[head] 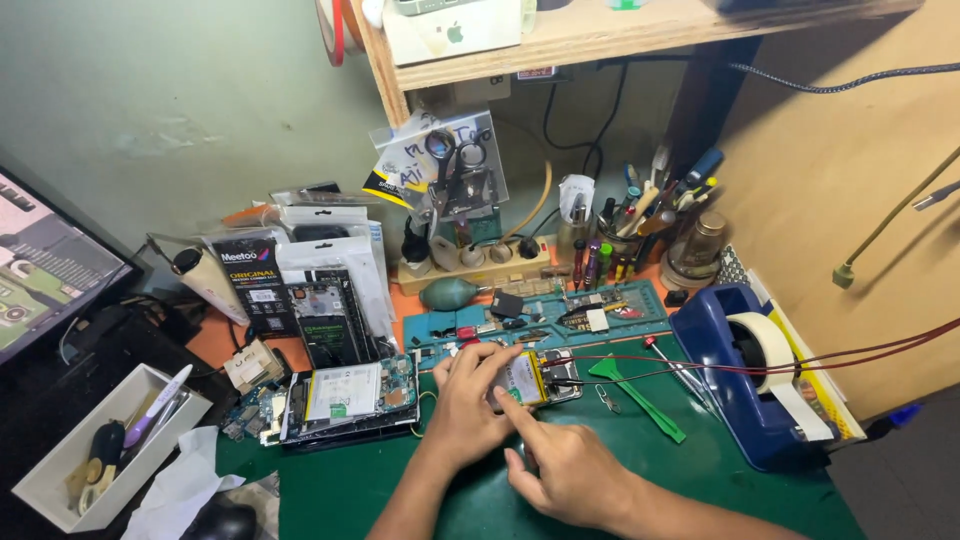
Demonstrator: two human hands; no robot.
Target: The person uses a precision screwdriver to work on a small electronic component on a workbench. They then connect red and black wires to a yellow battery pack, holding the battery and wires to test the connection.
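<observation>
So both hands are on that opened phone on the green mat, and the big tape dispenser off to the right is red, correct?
Not quite. The head view shows the tape dispenser is dark blue, not red. The rest holds: the left hand and right hand both touch the opened phone on the green mat.

Left hand [468, 400] gripping opened phone [535, 377] on green mat [400, 480]; right hand [565, 470] fingertip pressing its battery. Green pry tool [640, 395] just beside, blue tape dispenser [745, 375] near, second opened phone [350, 400] alongside.

Beneath both hands lies a matt green mat [400, 490]. Right of them stand a glossy blue plastic tape dispenser [735, 385] and a smooth green plastic pry tool [640, 400].
</observation>
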